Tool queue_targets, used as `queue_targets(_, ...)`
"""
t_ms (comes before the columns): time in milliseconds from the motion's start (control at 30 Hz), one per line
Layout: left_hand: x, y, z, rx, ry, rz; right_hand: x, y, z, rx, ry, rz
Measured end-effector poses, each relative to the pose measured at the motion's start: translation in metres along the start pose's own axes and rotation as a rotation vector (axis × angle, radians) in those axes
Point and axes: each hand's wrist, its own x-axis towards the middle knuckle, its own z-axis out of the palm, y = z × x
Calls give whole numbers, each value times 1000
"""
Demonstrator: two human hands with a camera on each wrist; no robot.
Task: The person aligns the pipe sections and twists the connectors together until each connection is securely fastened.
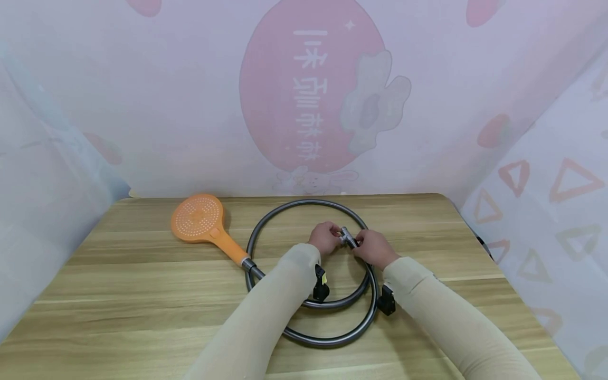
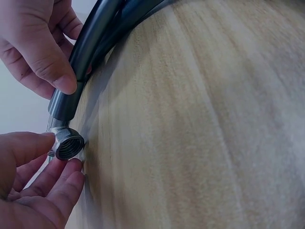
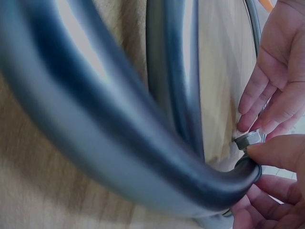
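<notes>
An orange shower head [image 1: 198, 217] lies face up at the left of the table, joined by its handle to a dark grey shower hose [image 1: 332, 342] coiled in loops. My left hand [image 1: 325, 237] pinches the metal nut [image 2: 70, 146] at the hose's free end between thumb and fingers. The nut's threaded mouth is visible in the left wrist view. Just beside it, my right hand [image 1: 376, 249] grips the hose close behind the nut, thumb [image 3: 274, 151] on top. Most of the right fingers are hidden behind the hose in the left wrist view.
The wood-grain table [image 1: 119, 295] carries the coil, whose loops cross under my left forearm and beside my right wrist. A printed cloth wall [image 1: 190, 105] rises behind the table's far edge, with more cloth along both sides.
</notes>
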Motion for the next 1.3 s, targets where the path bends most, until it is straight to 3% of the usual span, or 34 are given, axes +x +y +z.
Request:
queue_targets(533, -2, 2, -5, 15, 21, 37, 1, 1, 0, 5, 8, 29)
queue_targets(700, -2, 1, -11, -5, 17, 14, -1, 1, -1, 10, 6, 39)
queue_targets(1300, -20, 7, -56, -44, 105, 31, -7, 6, -8, 7, 22, 23)
